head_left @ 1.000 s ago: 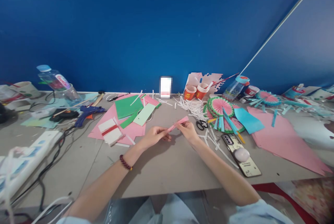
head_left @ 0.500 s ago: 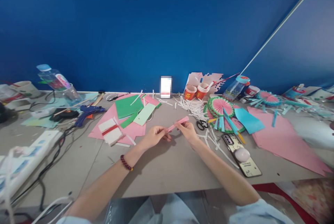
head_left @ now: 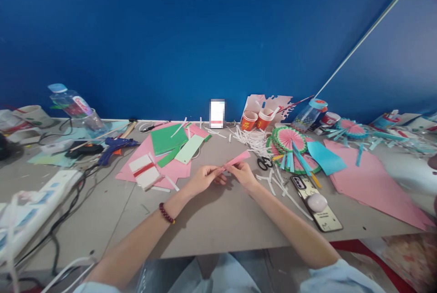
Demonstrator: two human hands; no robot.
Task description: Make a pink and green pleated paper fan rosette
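Both my hands pinch one narrow pink paper strip [head_left: 239, 158] above the middle of the grey table. My left hand [head_left: 206, 179] grips its near left end between thumb and fingers. Close beside it, my right hand [head_left: 243, 174] pinches the strip, whose free end sticks out up and to the right. The fingertips of the two hands almost meet. Black-handled scissors [head_left: 264, 162] lie just right of my right hand. To the left of my left hand are pink paper [head_left: 177, 173], green paper [head_left: 168, 140] and a pale green card [head_left: 189, 149].
White paper scraps [head_left: 254, 141] lie beside red paper cups [head_left: 249, 121]. Watermelon-patterned paper fans [head_left: 288, 140], a phone [head_left: 322, 215] and pink sheets [head_left: 368, 183] are on the right. A blue glue gun [head_left: 116, 148], cables and a power strip [head_left: 41, 213] occupy the left. A lit screen [head_left: 217, 114] stands against the blue wall.
My hands have come closer together along the pink strip, the left sliding a little right. More of the strip's free end now points up and right.
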